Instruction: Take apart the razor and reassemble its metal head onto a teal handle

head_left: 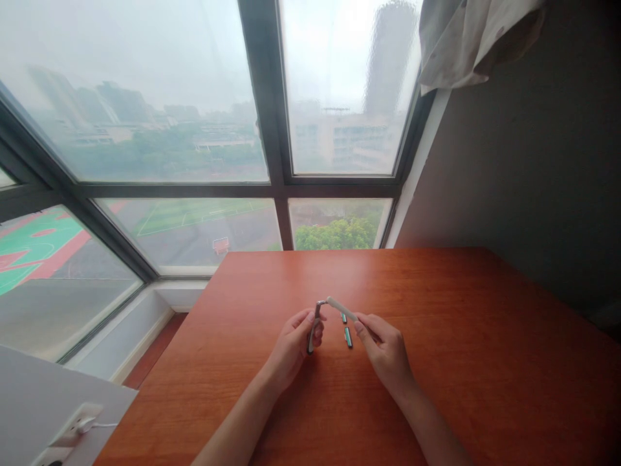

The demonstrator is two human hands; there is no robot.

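My left hand (291,343) is closed around a razor handle (317,312), dark and silver with a bent metallic neck, held roughly upright. Between the fingers and thumb of my right hand (388,353) is a slim off-white stick (340,307), slanting up to the left. Its far tip meets or nearly meets the neck of the razor handle; I cannot tell which. Beneath and between my hands, two small green-and-black razor cartridges lie on the tabletop, a nearer razor cartridge (348,338) and a farther razor cartridge (344,318) partly behind the stick.
A reddish-brown wooden table (485,362) spreads under both arms. Beyond its far edge stand large windows with a dark frame (276,191). At lower left a wall socket (77,424) has a white plug in it. A pale cloth (478,42) hangs at upper right.
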